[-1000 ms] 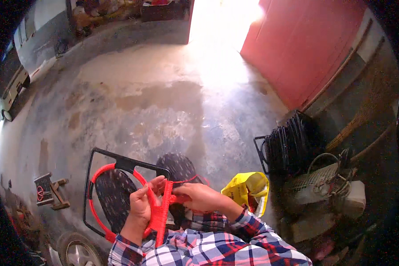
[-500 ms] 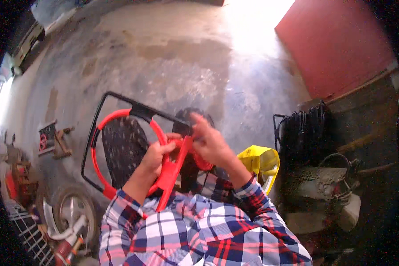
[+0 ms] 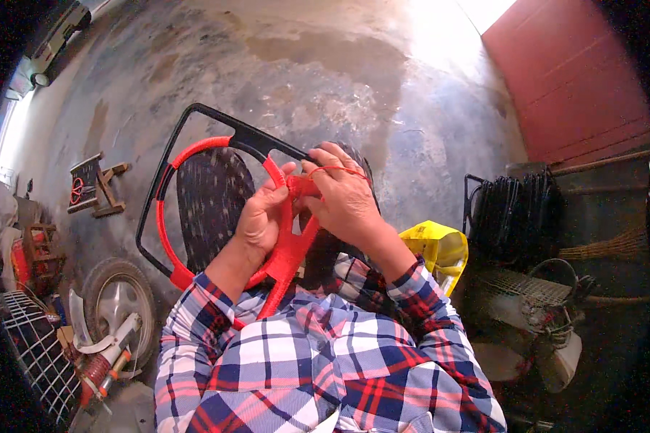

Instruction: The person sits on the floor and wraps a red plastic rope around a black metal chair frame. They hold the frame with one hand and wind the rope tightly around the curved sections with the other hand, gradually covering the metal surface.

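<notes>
Across my lap lies a frame (image 3: 184, 278) with a black outer rim and an inner ring, much of it wrapped in red cord. My left hand (image 3: 262, 216) is closed around the red-wrapped part of the ring, its thumb on top. Close beside it, my right hand (image 3: 344, 196) has its fingers bent near the frame's black upper bar (image 3: 256, 136). A thin red cord (image 3: 332, 170) passes over the right fingers. Between the two hands sits a bunched piece of red cord (image 3: 301, 186). The right fingertips are partly hidden behind the hand.
A yellow bag (image 3: 440, 245) stands by my right knee. Further right are a stack of black frames (image 3: 516, 209) and a wire basket (image 3: 531, 289). On the left are a wheel (image 3: 119, 303), a small wooden stool (image 3: 105, 189) and a white wire rack (image 3: 40, 353).
My right hand has come in from a raised, pointing pose and now bends closer to my left hand, red cord across its fingers. The left hand keeps its hold on the frame.
</notes>
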Tool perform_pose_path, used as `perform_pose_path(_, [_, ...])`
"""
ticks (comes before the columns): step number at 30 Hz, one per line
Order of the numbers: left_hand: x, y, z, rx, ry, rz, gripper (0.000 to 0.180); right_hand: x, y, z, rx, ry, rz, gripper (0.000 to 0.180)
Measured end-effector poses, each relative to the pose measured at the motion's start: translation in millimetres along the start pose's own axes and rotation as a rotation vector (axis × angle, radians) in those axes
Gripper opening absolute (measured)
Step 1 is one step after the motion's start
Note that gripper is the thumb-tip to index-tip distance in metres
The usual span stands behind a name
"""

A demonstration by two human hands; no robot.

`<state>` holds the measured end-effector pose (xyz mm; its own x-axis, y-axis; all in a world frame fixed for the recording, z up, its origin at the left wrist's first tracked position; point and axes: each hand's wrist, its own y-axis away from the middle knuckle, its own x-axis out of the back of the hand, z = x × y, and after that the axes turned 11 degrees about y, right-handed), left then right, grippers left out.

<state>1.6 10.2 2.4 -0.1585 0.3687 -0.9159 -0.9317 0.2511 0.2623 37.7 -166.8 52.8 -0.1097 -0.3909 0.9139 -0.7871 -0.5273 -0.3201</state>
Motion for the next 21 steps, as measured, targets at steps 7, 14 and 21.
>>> perform_pose_path(7, [5,-2,4,-0.047,-0.004,-0.01,0.051,-1,-5,-3,0.081,0.069,0.004,0.045])
perform_pose_path(14, [-1,-3,6,-0.049,0.059,-0.047,0.045,-7,-1,-4,-0.039,-0.19,0.154,0.039])
perform_pose_path(21, [8,-6,3,0.002,-0.01,-0.037,0.043,8,2,19,-0.394,-1.176,0.339,0.026])
